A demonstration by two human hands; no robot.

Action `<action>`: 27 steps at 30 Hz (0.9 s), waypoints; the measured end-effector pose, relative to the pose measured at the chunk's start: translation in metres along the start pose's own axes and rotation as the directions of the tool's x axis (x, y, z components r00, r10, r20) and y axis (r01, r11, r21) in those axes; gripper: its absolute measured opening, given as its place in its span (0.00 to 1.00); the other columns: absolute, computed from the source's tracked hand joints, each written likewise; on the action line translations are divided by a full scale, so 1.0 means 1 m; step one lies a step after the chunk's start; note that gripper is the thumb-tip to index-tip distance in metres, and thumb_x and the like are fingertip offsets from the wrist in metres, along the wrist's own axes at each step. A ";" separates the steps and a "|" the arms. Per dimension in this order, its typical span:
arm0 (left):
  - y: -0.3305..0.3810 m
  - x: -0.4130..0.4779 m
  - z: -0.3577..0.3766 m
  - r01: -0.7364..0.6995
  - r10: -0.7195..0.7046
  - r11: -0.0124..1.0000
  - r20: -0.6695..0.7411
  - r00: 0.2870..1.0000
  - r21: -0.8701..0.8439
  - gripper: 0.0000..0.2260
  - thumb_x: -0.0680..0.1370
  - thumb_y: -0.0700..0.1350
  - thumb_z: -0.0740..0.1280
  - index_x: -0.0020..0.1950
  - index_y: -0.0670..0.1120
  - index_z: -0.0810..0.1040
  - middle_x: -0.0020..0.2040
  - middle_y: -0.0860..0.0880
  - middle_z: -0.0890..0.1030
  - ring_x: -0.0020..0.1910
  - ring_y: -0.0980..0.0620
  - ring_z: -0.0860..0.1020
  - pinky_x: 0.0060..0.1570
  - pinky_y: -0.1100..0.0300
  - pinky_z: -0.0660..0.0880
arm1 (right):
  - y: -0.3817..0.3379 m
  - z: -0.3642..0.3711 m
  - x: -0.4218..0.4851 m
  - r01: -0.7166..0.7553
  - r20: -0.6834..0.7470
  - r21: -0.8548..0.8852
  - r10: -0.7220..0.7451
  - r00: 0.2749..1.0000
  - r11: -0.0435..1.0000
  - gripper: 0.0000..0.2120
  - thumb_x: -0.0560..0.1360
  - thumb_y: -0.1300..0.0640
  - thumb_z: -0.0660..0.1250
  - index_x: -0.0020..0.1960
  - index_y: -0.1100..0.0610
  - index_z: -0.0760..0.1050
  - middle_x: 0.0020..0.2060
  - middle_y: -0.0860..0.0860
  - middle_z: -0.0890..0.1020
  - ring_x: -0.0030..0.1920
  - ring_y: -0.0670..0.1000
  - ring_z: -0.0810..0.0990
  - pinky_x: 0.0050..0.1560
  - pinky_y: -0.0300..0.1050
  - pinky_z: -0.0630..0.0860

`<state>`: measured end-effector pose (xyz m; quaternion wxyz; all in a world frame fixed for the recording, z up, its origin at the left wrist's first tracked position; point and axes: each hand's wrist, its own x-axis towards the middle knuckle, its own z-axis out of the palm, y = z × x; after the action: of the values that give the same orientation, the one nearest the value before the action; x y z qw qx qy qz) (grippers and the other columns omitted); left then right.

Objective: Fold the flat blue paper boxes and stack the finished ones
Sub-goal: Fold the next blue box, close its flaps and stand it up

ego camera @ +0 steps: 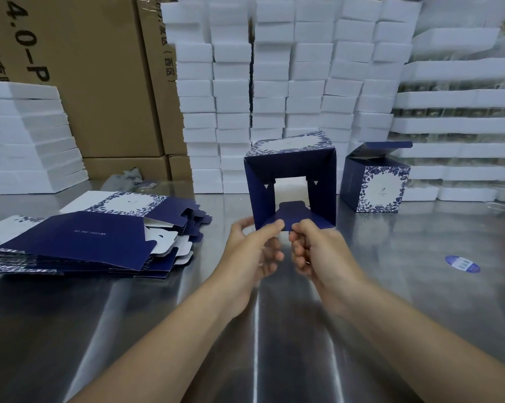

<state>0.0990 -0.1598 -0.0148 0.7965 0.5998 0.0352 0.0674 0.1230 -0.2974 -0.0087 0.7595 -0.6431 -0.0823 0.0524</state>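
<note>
A half-formed blue paper box [292,158] is held up above the steel table, its open end facing me so I look through it. My left hand [254,245] pinches its lower near flap with thumb and fingers. My right hand [315,251] grips the same lower edge from the right, fingers curled. A pile of flat blue box blanks [79,237] lies on the table to the left. One folded blue box [376,181] with a white floral panel stands at the right, its lid flap raised.
The steel table [245,330] reflects light in front of me. White foam blocks [274,82] are stacked high behind, more at the left [27,135] and right. Brown cartons [100,77] stand at the back left. A blue oval sticker [462,263] lies at the right.
</note>
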 end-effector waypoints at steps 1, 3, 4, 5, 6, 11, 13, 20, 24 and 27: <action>-0.001 -0.001 0.002 0.036 -0.036 0.999 0.011 0.999 0.030 0.15 0.78 0.50 0.75 0.59 0.47 0.76 0.35 0.49 0.78 0.33 0.52 0.77 0.36 0.57 0.73 | -0.001 -0.001 0.000 0.000 -0.003 -0.012 0.000 1.000 1.000 0.15 0.80 0.55 0.65 0.35 0.55 0.78 0.27 0.50 0.71 0.26 0.47 0.67 0.25 0.36 0.68; -0.002 -0.003 0.005 0.059 -0.063 0.995 0.051 0.997 0.081 0.09 0.80 0.52 0.71 0.46 0.47 0.77 0.31 0.50 0.72 0.31 0.53 0.73 0.34 0.59 0.70 | -0.003 -0.001 -0.001 -0.009 0.005 -0.034 0.009 1.000 0.999 0.14 0.80 0.54 0.65 0.36 0.55 0.78 0.28 0.50 0.71 0.26 0.47 0.67 0.26 0.36 0.68; -0.002 -0.003 0.006 0.051 -0.057 0.995 0.063 0.996 0.086 0.11 0.81 0.51 0.69 0.41 0.49 0.77 0.29 0.51 0.69 0.30 0.53 0.72 0.34 0.60 0.70 | -0.003 -0.001 -0.001 -0.015 0.016 -0.040 0.016 1.000 0.999 0.15 0.80 0.54 0.66 0.35 0.54 0.78 0.28 0.50 0.71 0.27 0.47 0.68 0.26 0.36 0.68; -0.002 -0.003 0.007 0.038 -0.043 0.996 0.062 0.997 0.082 0.13 0.82 0.50 0.67 0.38 0.50 0.76 0.29 0.52 0.68 0.29 0.53 0.71 0.33 0.61 0.70 | -0.003 0.000 -0.002 -0.024 0.030 -0.042 0.026 0.999 0.999 0.15 0.79 0.53 0.66 0.34 0.53 0.78 0.29 0.50 0.72 0.27 0.47 0.68 0.26 0.36 0.68; -0.001 -0.003 0.008 0.022 -0.026 0.997 0.055 0.998 0.076 0.15 0.82 0.49 0.66 0.36 0.50 0.75 0.28 0.52 0.68 0.29 0.53 0.71 0.32 0.62 0.71 | -0.003 0.000 -0.003 -0.034 0.047 -0.041 0.036 0.998 0.999 0.16 0.79 0.52 0.66 0.33 0.52 0.79 0.29 0.50 0.72 0.27 0.47 0.69 0.26 0.36 0.68; 0.001 -0.004 0.005 -0.008 0.007 0.996 0.014 1.000 0.087 0.19 0.83 0.47 0.63 0.31 0.51 0.73 0.27 0.52 0.67 0.28 0.53 0.70 0.33 0.62 0.71 | -0.004 0.001 -0.005 -0.076 0.080 -0.032 0.078 0.994 0.997 0.17 0.80 0.49 0.64 0.32 0.51 0.75 0.28 0.49 0.71 0.26 0.48 0.68 0.25 0.38 0.66; 0.003 -0.005 0.005 -0.002 0.002 0.995 0.002 1.000 0.095 0.17 0.83 0.47 0.64 0.33 0.51 0.72 0.27 0.52 0.67 0.28 0.54 0.71 0.33 0.61 0.70 | -0.003 0.001 -0.005 -0.082 0.058 0.009 0.081 0.995 0.997 0.18 0.80 0.51 0.62 0.31 0.51 0.73 0.27 0.48 0.69 0.26 0.48 0.67 0.25 0.38 0.65; 0.004 -0.010 0.010 -0.030 0.038 0.979 -0.035 0.999 0.200 0.18 0.85 0.48 0.57 0.36 0.49 0.69 0.27 0.52 0.65 0.28 0.52 0.69 0.36 0.56 0.66 | -0.003 0.000 -0.003 -0.071 0.017 0.038 0.071 0.997 0.997 0.17 0.80 0.55 0.59 0.32 0.51 0.68 0.26 0.48 0.65 0.25 0.48 0.61 0.23 0.38 0.61; 0.006 -0.010 0.011 -0.053 0.069 0.975 -0.072 0.995 0.215 0.16 0.84 0.45 0.55 0.36 0.48 0.66 0.27 0.52 0.65 0.27 0.53 0.68 0.35 0.57 0.66 | -0.003 -0.001 -0.003 -0.094 0.002 0.005 0.094 0.996 0.996 0.17 0.79 0.52 0.61 0.32 0.51 0.69 0.26 0.48 0.66 0.25 0.48 0.62 0.23 0.38 0.62; 0.006 -0.009 0.011 -0.042 0.061 0.978 -0.085 0.995 0.206 0.16 0.84 0.45 0.55 0.35 0.48 0.66 0.27 0.52 0.64 0.29 0.51 0.67 0.35 0.58 0.67 | -0.003 -0.001 -0.001 -0.081 -0.050 0.061 0.084 0.995 0.995 0.15 0.80 0.55 0.58 0.34 0.53 0.67 0.25 0.48 0.64 0.24 0.47 0.60 0.22 0.38 0.58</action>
<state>0.0912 -0.1699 -0.0063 0.7264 0.6753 0.0625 0.1113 0.1226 -0.2992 -0.0062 0.7772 -0.6246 -0.0338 0.0692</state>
